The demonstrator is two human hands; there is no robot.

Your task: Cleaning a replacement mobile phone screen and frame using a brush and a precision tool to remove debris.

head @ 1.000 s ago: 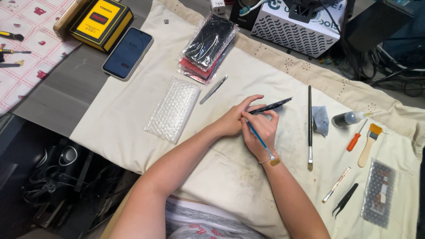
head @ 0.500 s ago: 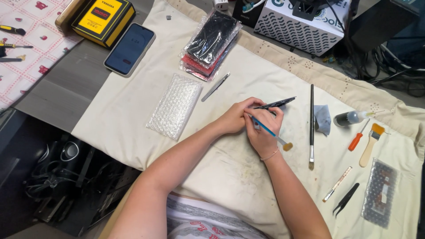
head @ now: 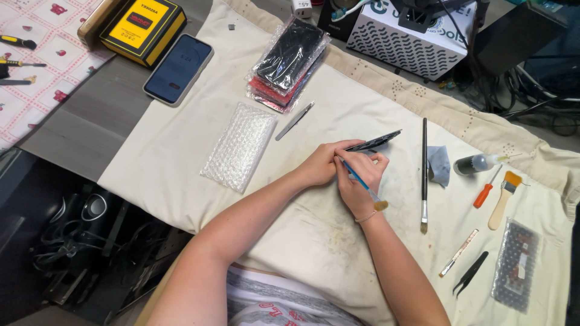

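Note:
My left hand [head: 320,164] and my right hand [head: 361,175] meet over the cream cloth [head: 181,151] in the middle of the view. Between them sits a thin dark flat part [head: 374,142], tilted up at its far end; my left hand grips its near end. My right hand holds a small blue-handled brush [head: 362,183], its bristle end pointing back over my wrist and its other end against the dark part. Fingers hide the spot where they touch.
A long black brush [head: 423,172], grey cloth scrap [head: 438,164], small bottle [head: 477,163], orange screwdriver [head: 484,194], wooden brush [head: 502,200], tweezers [head: 470,273] and bagged part [head: 515,264] lie right. Bubble-wrap pouch [head: 240,147], metal tweezers [head: 295,120], bagged screens [head: 289,62], phone [head: 179,68], yellow box [head: 142,27] lie left.
The blue brush has swung in my right hand, its bristle end moving from down near my wrist out to the right. Both hands stay on the dark part.

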